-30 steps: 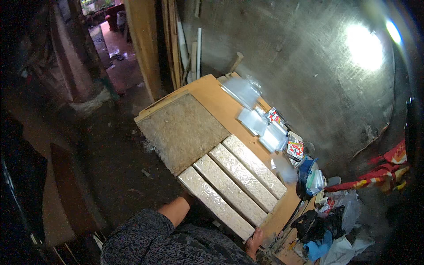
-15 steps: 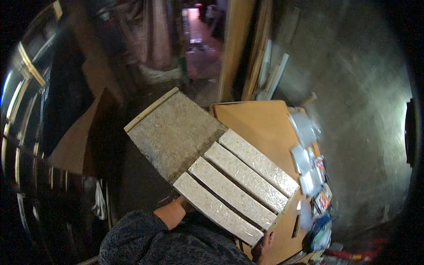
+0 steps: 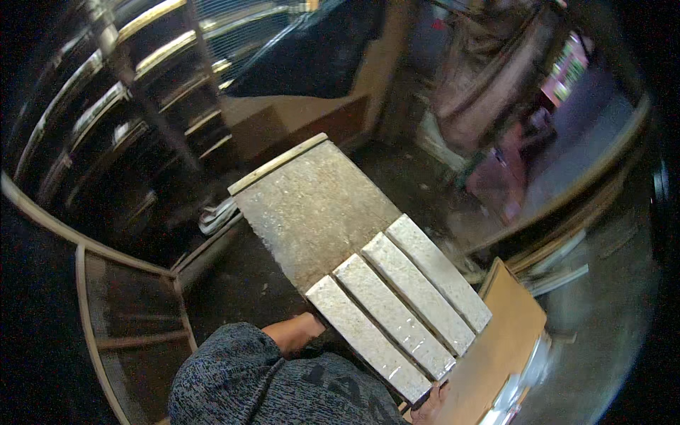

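Brown board [image 3: 319, 205] has right hand [image 3: 431, 405] gripping its corner.

Mid-frame, a rough, grey-brown rectangular board [image 3: 312, 212] with a pale wooden strip [image 3: 278, 164] along its upper-left edge carries four long, whitish, glossy blocks [image 3: 395, 319]. At lower right, an orange-brown bench [image 3: 496, 340] bears blurred, shiny, clear items [image 3: 510, 393].

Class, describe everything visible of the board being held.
The board slants across the view, roughly rectangular, its bare far half rough, mottled grey-brown, material unclear. A pale, wood-like strip edges its far end. Four pale slabs lie side by side on its near half, narrowly apart. The right hand holds its near end; the left hand, mostly hidden, reaches beneath its body-side edge.
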Available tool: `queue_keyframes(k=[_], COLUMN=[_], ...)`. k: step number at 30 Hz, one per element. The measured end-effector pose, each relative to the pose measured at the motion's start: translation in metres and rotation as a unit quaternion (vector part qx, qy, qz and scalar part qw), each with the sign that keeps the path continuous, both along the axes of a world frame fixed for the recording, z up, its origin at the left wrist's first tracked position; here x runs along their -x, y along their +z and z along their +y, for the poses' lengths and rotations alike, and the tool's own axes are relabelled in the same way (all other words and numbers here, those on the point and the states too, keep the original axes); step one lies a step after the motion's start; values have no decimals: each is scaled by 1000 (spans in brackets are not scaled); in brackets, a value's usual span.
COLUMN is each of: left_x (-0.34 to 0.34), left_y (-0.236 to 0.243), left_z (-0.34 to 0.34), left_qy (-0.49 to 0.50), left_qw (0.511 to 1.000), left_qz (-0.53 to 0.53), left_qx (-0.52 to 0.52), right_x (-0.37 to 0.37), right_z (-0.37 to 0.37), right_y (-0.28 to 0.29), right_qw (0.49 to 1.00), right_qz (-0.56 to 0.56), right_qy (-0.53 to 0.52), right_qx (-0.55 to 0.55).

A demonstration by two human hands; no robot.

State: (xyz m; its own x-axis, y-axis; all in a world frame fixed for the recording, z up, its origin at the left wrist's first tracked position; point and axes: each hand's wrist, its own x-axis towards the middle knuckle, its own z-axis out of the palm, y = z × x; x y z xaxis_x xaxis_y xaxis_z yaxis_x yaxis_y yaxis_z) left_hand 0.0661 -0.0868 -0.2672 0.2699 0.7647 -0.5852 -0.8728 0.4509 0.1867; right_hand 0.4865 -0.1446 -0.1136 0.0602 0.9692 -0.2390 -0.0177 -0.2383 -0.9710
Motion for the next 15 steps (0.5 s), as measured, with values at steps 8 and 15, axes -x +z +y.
queue_keyframes(k=[8, 15], left_x=[-4, -3], left_y=[-6, -13], left_z=[13, 9], left_qy=[34, 59], left_qw=[999, 998], left_qz=[14, 10], left_qx=[11, 17], right_x=[-41, -5], right_z=[32, 72], right_y=[-20, -13], right_qw=[962, 992], right_qz=[-199, -47], right_qy=[170, 113], right_qx=[-83, 19])
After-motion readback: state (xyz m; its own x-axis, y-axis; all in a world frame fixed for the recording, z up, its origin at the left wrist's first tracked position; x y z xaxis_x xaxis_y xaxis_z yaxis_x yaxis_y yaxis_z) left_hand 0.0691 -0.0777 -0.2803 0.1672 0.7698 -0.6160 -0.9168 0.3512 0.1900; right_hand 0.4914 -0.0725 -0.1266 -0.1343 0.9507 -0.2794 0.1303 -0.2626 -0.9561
